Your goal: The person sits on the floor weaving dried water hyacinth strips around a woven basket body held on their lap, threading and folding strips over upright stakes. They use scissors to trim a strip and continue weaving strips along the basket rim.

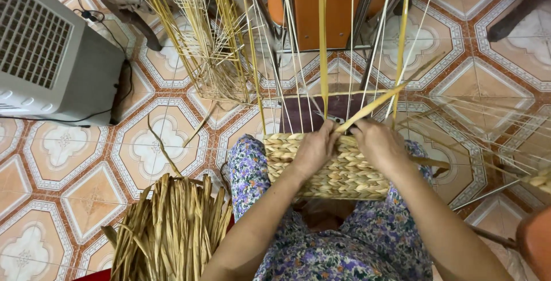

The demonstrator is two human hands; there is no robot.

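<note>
Woven straw basket [336,175] rests on lap; left hand [313,152] and right hand [381,146] fingers pinch one flat strand [373,106] at rim.

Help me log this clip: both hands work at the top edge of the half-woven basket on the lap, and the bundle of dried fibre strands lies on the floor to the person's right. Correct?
Not quite. In the head view the bundle of dried fibre strands lies to the person's left, not right. The rest holds: the left hand and right hand work at the top edge of the half-woven basket on the lap.
</note>
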